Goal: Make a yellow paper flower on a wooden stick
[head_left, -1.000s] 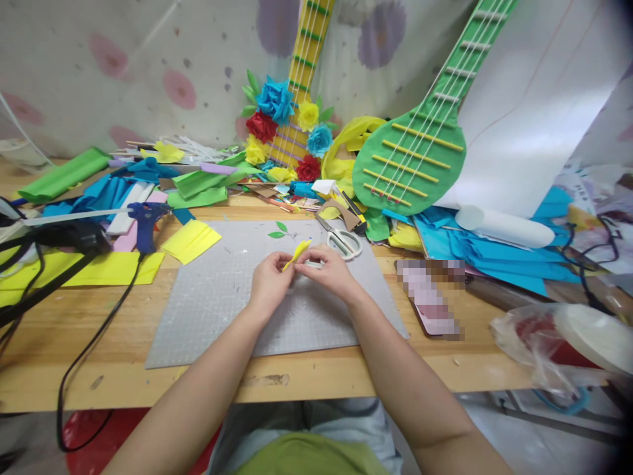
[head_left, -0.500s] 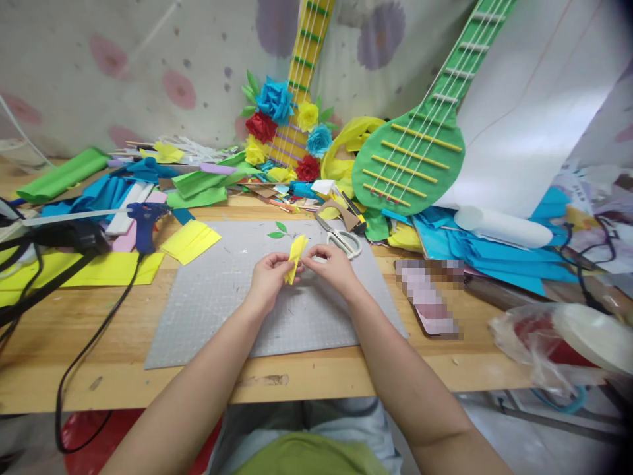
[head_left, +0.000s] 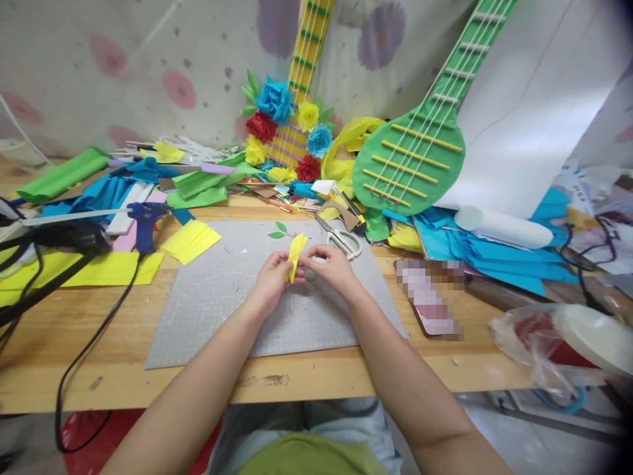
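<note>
My left hand and my right hand meet above the grey cutting mat. Both pinch a small folded strip of yellow paper, which stands nearly upright between the fingertips. Two small green paper leaves lie on the mat just beyond the hands. Scissors rest on the mat's far right corner, close to my right hand.
A blue glue gun with a black cord lies at the left beside yellow sheets. Paper guitars, one yellow with flowers and one green, lean at the back. Blue paper and a plastic bag crowd the right.
The yellow strip has turned from a thin slanted sliver to a broader, more upright piece. Both hands stayed in place over the mat, fingers shifting slightly.
</note>
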Demonstrator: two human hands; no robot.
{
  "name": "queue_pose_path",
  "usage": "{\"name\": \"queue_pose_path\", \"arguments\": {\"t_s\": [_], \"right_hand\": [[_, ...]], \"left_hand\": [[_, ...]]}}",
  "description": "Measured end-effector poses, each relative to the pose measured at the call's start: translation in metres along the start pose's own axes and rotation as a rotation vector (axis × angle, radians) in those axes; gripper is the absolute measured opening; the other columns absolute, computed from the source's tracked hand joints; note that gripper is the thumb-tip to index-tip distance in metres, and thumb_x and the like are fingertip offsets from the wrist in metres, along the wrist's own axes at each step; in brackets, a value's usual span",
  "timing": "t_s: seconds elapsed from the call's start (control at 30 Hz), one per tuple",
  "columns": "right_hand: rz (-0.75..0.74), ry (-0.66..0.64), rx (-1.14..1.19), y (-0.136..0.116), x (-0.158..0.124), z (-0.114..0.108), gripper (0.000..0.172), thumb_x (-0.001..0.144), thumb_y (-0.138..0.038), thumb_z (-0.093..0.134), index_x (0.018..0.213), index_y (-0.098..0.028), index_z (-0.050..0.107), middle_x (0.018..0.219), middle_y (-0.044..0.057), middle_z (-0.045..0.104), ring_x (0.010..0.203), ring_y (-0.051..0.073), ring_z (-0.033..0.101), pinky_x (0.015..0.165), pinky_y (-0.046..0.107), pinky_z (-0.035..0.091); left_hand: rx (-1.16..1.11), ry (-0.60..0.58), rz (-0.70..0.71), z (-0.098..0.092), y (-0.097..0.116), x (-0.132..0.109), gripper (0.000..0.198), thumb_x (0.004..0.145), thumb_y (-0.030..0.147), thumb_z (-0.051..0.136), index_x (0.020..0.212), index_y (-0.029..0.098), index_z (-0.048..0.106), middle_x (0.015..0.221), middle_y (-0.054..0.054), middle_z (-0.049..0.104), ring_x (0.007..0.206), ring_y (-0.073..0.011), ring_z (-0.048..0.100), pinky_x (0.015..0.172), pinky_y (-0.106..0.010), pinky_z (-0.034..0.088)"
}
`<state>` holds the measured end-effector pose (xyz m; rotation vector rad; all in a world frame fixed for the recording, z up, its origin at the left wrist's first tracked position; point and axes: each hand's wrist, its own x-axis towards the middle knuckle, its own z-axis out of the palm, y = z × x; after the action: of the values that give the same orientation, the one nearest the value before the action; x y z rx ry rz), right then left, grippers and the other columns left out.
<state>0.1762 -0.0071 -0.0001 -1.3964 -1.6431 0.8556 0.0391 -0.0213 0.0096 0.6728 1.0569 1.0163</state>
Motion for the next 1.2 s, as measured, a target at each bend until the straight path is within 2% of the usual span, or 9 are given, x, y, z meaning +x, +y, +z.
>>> {"name": "queue_pose_path", "arguments": {"t_s": [0.13,0.23,0.5,0.73,1.03,1.2], "right_hand": [[-0.035,-0.025,-0.025,-0.003,-0.001,-0.001,0.013,0.070,-0.029,0.058,0.063,-0.018,0.062,0.068,0.000,0.065,0.070,0.014,0.058,0.072,0.027,0.042],[-0.054,-0.042,-0.008,-0.006,-0.002,-0.001,0.013,0.071,-0.026,0.056,0.062,-0.018,0.062,0.066,-0.001,0.065,0.069,0.013,0.059,0.073,0.026,0.042],[-0.092,-0.046,0.065,-0.009,-0.002,-0.002,0.012,0.070,-0.024,0.056,0.062,-0.018,0.062,0.065,-0.002,0.065,0.067,0.012,0.058,0.072,0.025,0.042],[-0.041,-0.044,0.113,-0.006,-0.001,-0.002,0.014,0.069,-0.029,0.057,0.063,-0.017,0.061,0.065,-0.001,0.063,0.066,0.013,0.056,0.070,0.025,0.040],[0.042,-0.049,0.235,-0.010,-0.003,-0.006,0.022,0.068,-0.038,0.060,0.062,-0.017,0.060,0.065,-0.001,0.059,0.066,0.012,0.050,0.069,0.025,0.037],[0.071,-0.042,0.269,-0.008,-0.002,-0.008,0.030,0.070,-0.045,0.057,0.062,-0.017,0.062,0.062,-0.001,0.057,0.063,0.011,0.048,0.064,0.024,0.036]], "left_hand": [[-0.031,-0.055,-0.006,0.001,-0.001,0.000,0.005,0.075,0.016,0.044,0.079,0.015,0.048,0.065,-0.001,0.058,0.048,-0.0068,0.051,0.046,-0.019,0.043],[-0.052,-0.088,-0.007,0.000,0.000,-0.001,0.011,0.081,0.019,0.040,0.078,0.014,0.048,0.064,-0.001,0.057,0.047,-0.0058,0.049,0.043,-0.016,0.038],[-0.158,-0.158,-0.115,-0.004,0.005,-0.002,0.012,0.083,0.018,0.038,0.083,0.014,0.049,0.068,-0.002,0.056,0.047,-0.0065,0.049,0.042,-0.017,0.038],[-0.288,-0.230,-0.107,-0.006,0.005,-0.001,0.007,0.082,0.015,0.040,0.077,0.014,0.044,0.067,0.000,0.050,0.045,-0.0036,0.041,0.039,-0.014,0.030],[-0.350,-0.340,-0.098,-0.007,0.006,-0.002,0.011,0.086,0.022,0.040,0.086,0.013,0.047,0.073,0.000,0.046,0.044,-0.0003,0.034,0.033,-0.009,0.020],[-0.323,-0.393,-0.084,-0.007,0.009,-0.004,0.009,0.084,0.021,0.045,0.089,0.014,0.048,0.076,0.000,0.045,0.045,0.0007,0.032,0.034,-0.008,0.019]]}}
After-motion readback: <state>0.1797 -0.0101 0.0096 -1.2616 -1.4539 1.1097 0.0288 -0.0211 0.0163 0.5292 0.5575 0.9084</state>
